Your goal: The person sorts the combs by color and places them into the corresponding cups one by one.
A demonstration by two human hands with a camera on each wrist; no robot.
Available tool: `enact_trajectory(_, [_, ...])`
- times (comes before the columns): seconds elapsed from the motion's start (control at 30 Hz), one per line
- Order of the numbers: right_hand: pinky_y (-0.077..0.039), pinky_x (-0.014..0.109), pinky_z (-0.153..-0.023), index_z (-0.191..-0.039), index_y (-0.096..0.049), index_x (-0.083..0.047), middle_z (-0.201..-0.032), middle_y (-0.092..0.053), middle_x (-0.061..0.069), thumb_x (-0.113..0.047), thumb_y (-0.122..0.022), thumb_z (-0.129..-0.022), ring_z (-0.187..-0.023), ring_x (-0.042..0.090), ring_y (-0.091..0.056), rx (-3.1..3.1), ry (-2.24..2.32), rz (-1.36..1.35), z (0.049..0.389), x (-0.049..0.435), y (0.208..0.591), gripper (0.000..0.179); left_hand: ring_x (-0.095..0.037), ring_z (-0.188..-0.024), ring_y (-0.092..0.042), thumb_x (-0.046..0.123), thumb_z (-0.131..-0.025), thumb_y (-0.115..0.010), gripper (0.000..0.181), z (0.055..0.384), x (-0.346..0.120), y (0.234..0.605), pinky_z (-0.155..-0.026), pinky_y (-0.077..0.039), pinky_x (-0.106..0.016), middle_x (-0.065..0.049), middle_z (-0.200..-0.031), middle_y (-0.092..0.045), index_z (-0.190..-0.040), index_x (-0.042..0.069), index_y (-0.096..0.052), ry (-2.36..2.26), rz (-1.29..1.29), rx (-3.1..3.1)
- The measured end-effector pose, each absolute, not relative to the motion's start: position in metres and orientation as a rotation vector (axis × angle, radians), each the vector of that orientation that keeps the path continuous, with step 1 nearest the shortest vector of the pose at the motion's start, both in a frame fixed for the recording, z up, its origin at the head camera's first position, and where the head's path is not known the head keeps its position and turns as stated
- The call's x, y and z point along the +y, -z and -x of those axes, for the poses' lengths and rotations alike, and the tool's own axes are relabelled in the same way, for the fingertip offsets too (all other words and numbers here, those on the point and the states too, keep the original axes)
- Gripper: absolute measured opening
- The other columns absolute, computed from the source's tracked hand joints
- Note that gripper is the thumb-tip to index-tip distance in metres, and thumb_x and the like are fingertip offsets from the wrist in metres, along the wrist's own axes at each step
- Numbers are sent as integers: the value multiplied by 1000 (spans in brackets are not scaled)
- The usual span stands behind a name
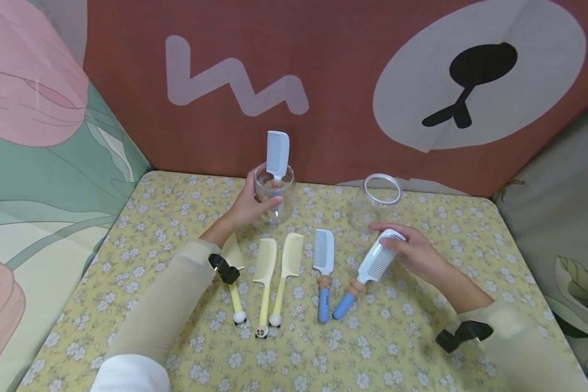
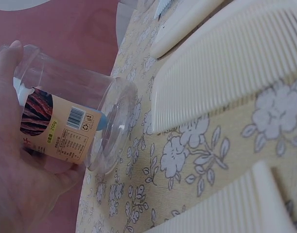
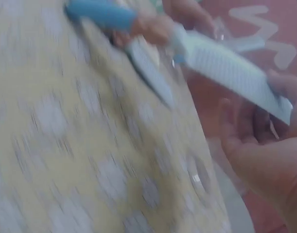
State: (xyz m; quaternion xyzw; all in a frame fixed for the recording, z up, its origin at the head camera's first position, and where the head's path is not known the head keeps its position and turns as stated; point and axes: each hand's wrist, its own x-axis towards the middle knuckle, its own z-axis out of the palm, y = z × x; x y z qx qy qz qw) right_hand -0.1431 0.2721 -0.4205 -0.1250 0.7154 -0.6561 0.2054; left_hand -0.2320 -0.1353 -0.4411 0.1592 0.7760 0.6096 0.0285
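My left hand (image 1: 249,206) grips a clear plastic jar (image 1: 276,209) at the back of the table. A pale blue comb (image 1: 277,152) stands in it, handle down and teeth above the rim. The left wrist view shows the jar's printed label (image 2: 65,127). My right hand (image 1: 416,251) pinches another pale blue comb (image 1: 376,261) by its toothed end, its blue handle slanting down to the left; it looks raised off the cloth in the blurred right wrist view. A third blue comb (image 1: 324,253) lies flat between the hands.
Three cream-yellow combs (image 1: 264,267) lie left of the blue one, one partly under my left wrist. A second clear jar (image 1: 381,201) stands open-topped at the back right, just beyond my right hand. A flowered cloth (image 1: 294,365) covers the table; a red-brown printed backdrop (image 1: 333,109) rises behind.
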Motion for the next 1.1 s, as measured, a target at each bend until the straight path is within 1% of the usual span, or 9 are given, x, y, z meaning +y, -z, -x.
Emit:
enact_trajectory(0.1, [-55,28,-86,-125,-70,-13,-115,-66,0,-5,-50,-107,-101,14,-65,1809,2041,312,137,262,423,28,-32,-147,-32,13,-95,-73,92,232,-135,440,-115,-31,-58,-14,-160,-29,-162,19,-11,-1891,-494,2393])
enact_trajectory(0.17, [-56,29,-89,-128,-67,-12,-114,-67,2,-5,-47,-108,-106,16,-67,1729,2116,335,134,256,423,29,-31,-147,-32,13,-95,-74,92,232,-134,440,-116,-31,-56,-13,-160,-30,-162,19,-11,-1890,-488,2398])
enact_trajectory(0.27, [-56,34,-93,-136,-59,-12,-120,-67,5,-6,-42,-110,-112,19,-68,1637,2176,398,133,248,422,32,-31,-147,-32,13,-95,-74,92,232,-134,440,-117,-31,-53,-12,-160,-30,-162,19,-11,-1885,-477,2403])
enact_trajectory(0.33, [-57,36,-92,-139,-57,-15,-123,-67,5,-8,-40,-111,-113,20,-68,1606,2189,411,134,245,420,33,-30,-147,-32,14,-95,-74,93,232,-134,440,-116,-32,-52,-12,-161,-30,-162,19,-11,-1882,-474,2407])
enact_trajectory(0.43, [-58,39,-91,-138,-57,-16,-124,-68,7,-10,-38,-112,-111,21,-70,1575,2199,405,134,241,417,33,-30,-147,-32,13,-95,-74,92,232,-134,441,-116,-33,-51,-12,-161,-29,-162,19,-11,-1878,-481,2410])
enact_trajectory(0.53, [-58,39,-90,-135,-60,-15,-123,-69,6,-11,-38,-112,-109,22,-71,1579,2189,401,135,239,415,32,-28,-147,-32,14,-95,-74,92,232,-135,441,-115,-34,-50,-10,-161,-29,-162,20,-11,-1872,-479,2413])
enact_trajectory(0.73, [-58,38,-91,-130,-62,-13,-123,-71,9,-13,-40,-112,-108,23,-71,1630,2189,424,139,236,403,28,-28,-147,-32,16,-95,-74,92,231,-135,440,-114,-34,-52,-10,-161,-29,-162,22,-10,-1877,-481,2407])
enact_trajectory(0.97, [-57,35,-91,-128,-61,-7,-121,-72,7,-12,-42,-111,-105,21,-73,1677,2281,449,148,238,373,26,-30,-147,-31,14,-95,-73,93,232,-135,441,-114,-34,-55,-11,-161,-28,-162,21,-9,-1888,-488,2391])
enact_trajectory(1.1, [-57,33,-91,-128,-61,-5,-122,-71,8,-12,-45,-110,-105,22,-73,1714,2336,478,155,236,353,25,-32,-148,-30,13,-96,-72,95,231,-135,443,-113,-34,-57,-12,-163,-25,-163,20,-5,-1899,-494,2367])
